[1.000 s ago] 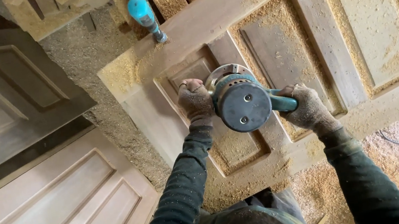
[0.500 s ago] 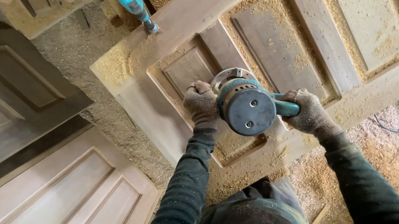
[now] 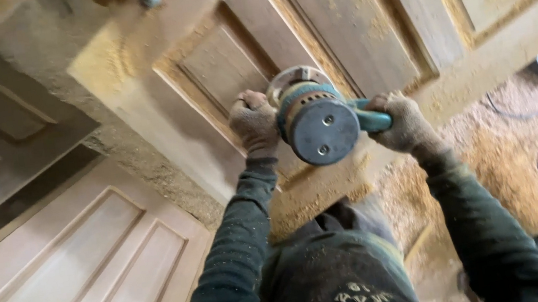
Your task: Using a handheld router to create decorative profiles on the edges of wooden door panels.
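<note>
While both hands clench the sander (image 3: 316, 123), left hand (image 3: 253, 122) on its side knob and right hand (image 3: 404, 122) on the teal handle, it sits on the dusty door (image 3: 363, 25) panel edge and wants flat, even, steady pressure.

No packages, labels, signs or screens are showing anywhere around either hand; nothing of that kind is appearing in view.
</note>
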